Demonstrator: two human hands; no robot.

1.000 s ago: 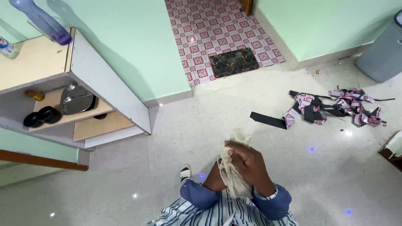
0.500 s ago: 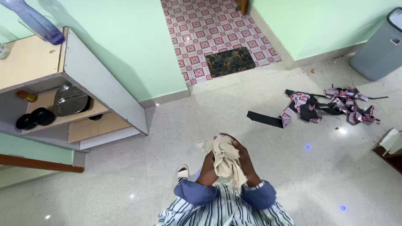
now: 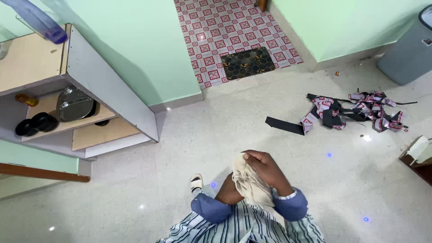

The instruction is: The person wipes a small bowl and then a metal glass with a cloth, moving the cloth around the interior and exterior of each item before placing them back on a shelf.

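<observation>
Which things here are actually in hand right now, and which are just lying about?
In hand:
beige cloth, bunched between right hand and left hand

Lying about:
patterned scraps on floor
dark doormat
grey bin
metal tin on shelf

Cloth beige, plain. Sleeves blue, shirt white with dark stripes. Floor pale speckled grey-white. Walls mint green. Tiles beyond doorway red-and-white geometric. Mat black with gold hexagons. Scraps near floor's right edge black plus red-white print (mixed heap). Bin grey. Shelf grey with tan boards. Bottle purple-blue.
</observation>
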